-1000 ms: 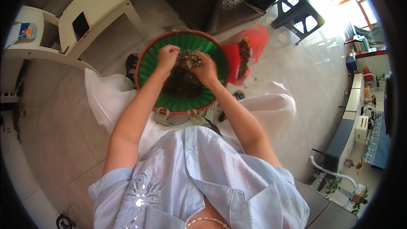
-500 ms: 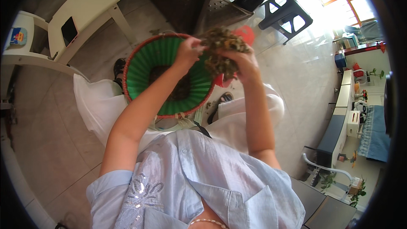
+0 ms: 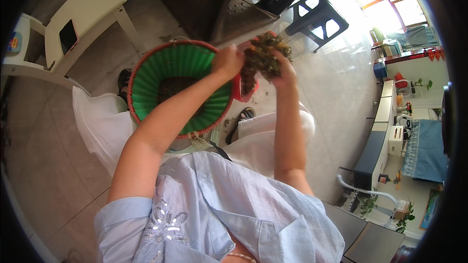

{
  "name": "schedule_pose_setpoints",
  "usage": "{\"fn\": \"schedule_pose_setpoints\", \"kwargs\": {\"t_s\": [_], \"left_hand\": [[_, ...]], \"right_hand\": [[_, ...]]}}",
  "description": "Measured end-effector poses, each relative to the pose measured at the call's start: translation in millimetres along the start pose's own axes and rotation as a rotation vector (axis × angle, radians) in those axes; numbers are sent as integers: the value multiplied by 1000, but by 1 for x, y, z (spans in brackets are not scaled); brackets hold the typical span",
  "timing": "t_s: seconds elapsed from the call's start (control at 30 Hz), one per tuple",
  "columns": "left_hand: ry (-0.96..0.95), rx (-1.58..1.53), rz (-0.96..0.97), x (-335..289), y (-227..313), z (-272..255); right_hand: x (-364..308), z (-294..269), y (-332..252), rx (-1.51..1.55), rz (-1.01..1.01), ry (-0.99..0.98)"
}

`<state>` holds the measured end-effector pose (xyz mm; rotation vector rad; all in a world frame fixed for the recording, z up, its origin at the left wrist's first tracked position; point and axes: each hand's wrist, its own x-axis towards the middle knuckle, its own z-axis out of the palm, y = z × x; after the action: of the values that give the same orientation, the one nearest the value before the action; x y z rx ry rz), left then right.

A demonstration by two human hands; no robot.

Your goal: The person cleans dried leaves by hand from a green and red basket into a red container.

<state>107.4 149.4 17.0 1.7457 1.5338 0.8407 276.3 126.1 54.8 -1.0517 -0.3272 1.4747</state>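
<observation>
My right hand (image 3: 283,71) grips a loose clump of dried, brownish-green leafy plant stuff (image 3: 267,54) from its right side. The clump is held over a red container (image 3: 242,92), which it partly hides. My left hand (image 3: 227,62) is closed at the clump's left edge, above the right rim of a round basket; what its fingers hold, if anything, is hidden. The basket (image 3: 130,80) has a reddish rim and a green pleated lining, and stands on the floor between my feet. Dark brown matter (image 3: 175,90) lies at its bottom, partly covered by my left forearm.
Crumbs (image 3: 226,124) lie on the tiled floor by my right shoe. A black stool (image 3: 319,17) stands at the far right, and a dark metal frame (image 3: 219,9) is beyond the basket. A white chair (image 3: 85,14) at the left bears a phone (image 3: 68,36).
The view has shifted a little. Relative to the basket, both hands and the clump have moved right, over the red container. My left hand's fingers have curled from a pinch into a fist.
</observation>
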Motion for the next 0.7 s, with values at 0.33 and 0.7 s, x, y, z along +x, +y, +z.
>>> {"fn": "schedule_pose_setpoints", "kwargs": {"t_s": [0.33,0.7], "left_hand": [[134,-44,-41,6,-10,2],[20,-53,-45,4,-4,-6]], "right_hand": [[-15,21,20,-357,-272,297],[6,20,41,-1812,-328,314]]}}
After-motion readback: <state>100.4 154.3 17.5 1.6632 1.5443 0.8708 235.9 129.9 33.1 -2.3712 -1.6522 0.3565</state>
